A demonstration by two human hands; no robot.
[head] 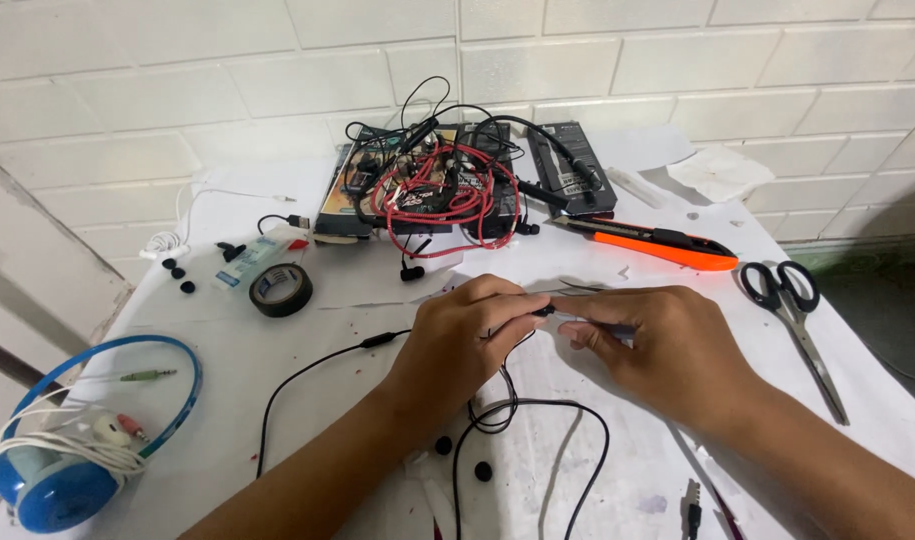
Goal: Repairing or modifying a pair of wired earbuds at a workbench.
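- Head view: my left hand (pixel 462 340) and right hand (pixel 667 350) meet over the white table (pixel 307 330), both pinching the end of a thin black earphone cable (pixel 517 410) between fingertips.
- The cable looks light, limp and easily kinked; I judge it best held close to the small black tip, gently.
- Its slack loops just below my wrists; scissors (pixel 792 320) and an orange utility knife (pixel 657 243) lie near my right hand.

One pair of black-handled scissors (pixel 792 310) lies right of the grips, and one orange utility knife (pixel 657 243) beyond them. One roll of black tape (pixel 280 290) sits to their left. One blue headphone set (pixel 72 450) rests far left. Three loose black ear tips (pixel 177 273) lie left of the tape; two more ear tips (pixel 444 445) lie just below the grips.
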